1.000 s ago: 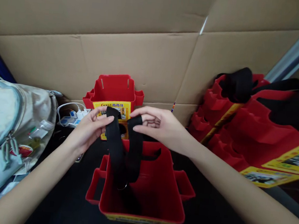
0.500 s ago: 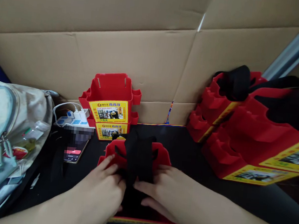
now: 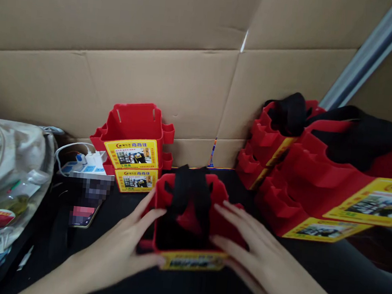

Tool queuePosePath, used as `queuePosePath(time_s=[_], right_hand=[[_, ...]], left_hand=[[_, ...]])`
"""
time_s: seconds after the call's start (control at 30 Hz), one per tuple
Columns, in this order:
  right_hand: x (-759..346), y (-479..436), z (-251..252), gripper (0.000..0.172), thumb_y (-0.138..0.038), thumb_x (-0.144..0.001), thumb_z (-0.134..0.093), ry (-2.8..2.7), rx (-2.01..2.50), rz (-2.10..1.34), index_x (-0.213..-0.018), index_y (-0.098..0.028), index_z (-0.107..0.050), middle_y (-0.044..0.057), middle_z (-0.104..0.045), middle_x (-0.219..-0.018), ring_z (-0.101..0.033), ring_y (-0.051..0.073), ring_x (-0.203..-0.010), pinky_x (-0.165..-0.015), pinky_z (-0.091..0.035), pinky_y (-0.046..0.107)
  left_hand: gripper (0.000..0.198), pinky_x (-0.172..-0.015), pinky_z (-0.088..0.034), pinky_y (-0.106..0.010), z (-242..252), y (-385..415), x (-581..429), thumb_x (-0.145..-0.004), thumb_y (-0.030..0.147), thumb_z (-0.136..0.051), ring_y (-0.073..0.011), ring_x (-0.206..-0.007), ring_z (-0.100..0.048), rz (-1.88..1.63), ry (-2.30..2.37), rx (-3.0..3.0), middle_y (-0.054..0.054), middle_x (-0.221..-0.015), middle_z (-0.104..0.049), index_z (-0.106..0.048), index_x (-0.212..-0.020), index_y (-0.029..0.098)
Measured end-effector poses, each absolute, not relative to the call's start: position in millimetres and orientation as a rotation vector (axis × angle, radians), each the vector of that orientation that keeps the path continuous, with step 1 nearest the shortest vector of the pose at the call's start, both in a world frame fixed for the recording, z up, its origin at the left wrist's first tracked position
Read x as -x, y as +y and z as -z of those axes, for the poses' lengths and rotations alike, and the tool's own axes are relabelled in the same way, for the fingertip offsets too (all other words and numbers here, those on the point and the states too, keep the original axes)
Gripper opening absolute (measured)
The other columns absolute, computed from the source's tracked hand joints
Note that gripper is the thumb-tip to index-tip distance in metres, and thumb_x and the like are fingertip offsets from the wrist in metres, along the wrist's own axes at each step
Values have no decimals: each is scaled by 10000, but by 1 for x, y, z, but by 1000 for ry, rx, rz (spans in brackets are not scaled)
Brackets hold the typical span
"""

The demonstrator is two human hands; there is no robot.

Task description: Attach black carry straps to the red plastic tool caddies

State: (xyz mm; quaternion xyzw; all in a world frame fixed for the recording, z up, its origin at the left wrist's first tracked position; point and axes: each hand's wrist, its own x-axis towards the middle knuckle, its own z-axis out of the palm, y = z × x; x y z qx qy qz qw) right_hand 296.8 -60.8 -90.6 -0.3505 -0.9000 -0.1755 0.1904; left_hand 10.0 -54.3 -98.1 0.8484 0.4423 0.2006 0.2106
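In front of me is a red plastic tool box (image 3: 221, 191) with a yellow picture label (image 3: 194, 261) on its front. A black webbing strap (image 3: 188, 188) is looped through the slots in its back wall and hangs down inside. My left hand (image 3: 135, 238) grips the left side, thumb at the front label and fingers along the side wall. On the opposite side, my right hand (image 3: 252, 245) holds the right wall, its fingers slightly spread over the rim. The box's dark inner floor is hard to make out.
Behind stand stacked red boxes (image 3: 136, 122), and strapped boxes (image 3: 318, 177) are stacked at right. A phone (image 3: 88, 206), a power strip (image 3: 90, 167) and a backpack (image 3: 14, 162) are at left. A cardboard wall (image 3: 154, 78) closes the back.
Both hands have come out of the box's inside and now hold its left and right sides. The box's front label has come into view, and the strap hangs in two bands.
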Motion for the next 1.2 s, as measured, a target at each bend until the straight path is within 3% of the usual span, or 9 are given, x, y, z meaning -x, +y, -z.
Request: queuePosePath(time_s=[0.2, 0.33, 0.47, 0.77, 0.87, 0.97, 1.03, 1.1, 1.2], right_hand=[[-325, -6, 125, 465, -34, -814, -353, -2228, 1366, 616, -1255, -120, -476, 175, -121, -1471, -88, 321, -1359, -1033, -324, 481], [-328, 31, 140, 555, -102, -843, -367, -2136, 1481, 654, -1382, -46, -244, 223, 10, -1476, 17, 340, -1353, -1059, -268, 486], [-329, 60, 146, 600, -176, -864, -365, -2167, 1474, 608, -1401, -18, -148, 245, 9, -1469, 41, 336, -1350, -1067, -247, 480], [-331, 94, 147, 550, -183, -862, -340, -2079, 1503, 579, -1357, 34, -239, 269, -24, -1459, -6, 354, -1350, -1061, -256, 482], [-329, 97, 145, 558, -190, -858, -354, -2055, 1514, 572, -1353, 41, -242, 274, -13, -1458, -12, 372, -1347, -1050, -250, 516], [-317, 87, 148, 613, -215, -848, -405, -1998, 1548, 577, -1360, 60, -211, 287, 33, -1451, 38, 398, -1335, -1052, -195, 556], [-303, 71, 158, 641, -239, -851, -421, -1997, 1544, 540, -1371, 56, -189, 281, 44, -1453, 76, 394, -1332, -1058, -166, 560], [-286, 52, 171, 629, -265, -873, -396, -2141, 1458, 411, -1392, 11, -173, 247, 9, -1468, 62, 347, -1348, -1068, -182, 531], [-261, 28, 188, 575, -322, -908, -335, -2472, 1258, 96, -1415, -96, -182, 170, -122, -1480, -47, 255, -1370, -1068, -248, 476]], left_hand=[[519, -1057, -334, -405, 120, 35, -85, -700, 403, -663, -271, -1321, -290, -1007, 1132, -2340, -115, -1470, -153, -482, -1149, 217], [406, -1027, -377, -392, 138, 76, -114, -701, 307, -681, -264, -1278, -365, -1271, 1222, -2235, -91, -1403, -279, -534, -1073, 232], [432, -1020, -382, -412, 147, 95, -122, -703, 306, -679, -277, -1243, -405, -1354, 1288, -2174, -98, -1396, -261, -525, -1100, 229], [464, -1041, -356, -392, 145, 129, -130, -737, 343, -648, -277, -1255, -390, -1325, 1283, -2177, -109, -1396, -260, -500, -1160, 225], [599, -1058, -329, -394, 144, 134, -133, -757, 364, -622, -279, -1292, -338, -1282, 1271, -2189, -132, -1417, -229, -373, -1284, 228], [863, -1101, -243, -411, 154, 124, -133, -792, 387, -572, -280, -1367, -134, -1255, 1288, -2180, -196, -1461, -81, -5, -1406, 172], [905, -1113, -201, -429, 167, 109, -127, -824, 373, -523, -279, -1375, -13, -1202, 1292, -2192, -228, -1470, 34, 134, -1392, 118], [834, -1108, -214, -436, 181, 87, -113, -838, 343, -498, -281, -1373, -27, -1090, 1249, -2251, -226, -1477, 38, 61, -1404, 93], [590, -1100, -238, -432, 195, 50, -76, -829, 324, -511, -263, -1350, -206, -867, 1107, -2385, -166, -1459, -228, -309, -1350, 134]])
